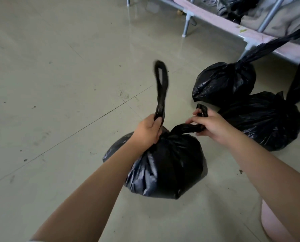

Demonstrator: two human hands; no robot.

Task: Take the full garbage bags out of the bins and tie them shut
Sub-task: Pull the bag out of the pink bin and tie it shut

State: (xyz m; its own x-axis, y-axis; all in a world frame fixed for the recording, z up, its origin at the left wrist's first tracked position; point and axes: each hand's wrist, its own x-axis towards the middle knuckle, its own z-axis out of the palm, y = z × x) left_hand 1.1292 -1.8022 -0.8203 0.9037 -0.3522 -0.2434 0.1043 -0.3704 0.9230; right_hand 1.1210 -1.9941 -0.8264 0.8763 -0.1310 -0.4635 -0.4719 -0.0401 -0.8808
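Note:
A full black garbage bag [170, 165] sits on the tiled floor right in front of me. My left hand [148, 131] grips its left handle strip, whose loop [161, 81] sticks up above the fist. My right hand [210, 124] holds the right handle strip [189, 128], pulled sideways from the bag's gathered neck. Two more black bags lie to the right: one [224, 82] with a knotted neck and a long tail, and a bigger one [268, 123] behind my right hand.
A metal bed frame [215, 20] with grey legs runs across the top right, with clothes piled beneath it. A pink object [275, 222] shows at the lower right edge. Pale floor tiles [58, 84] with dirt specks stretch to the left.

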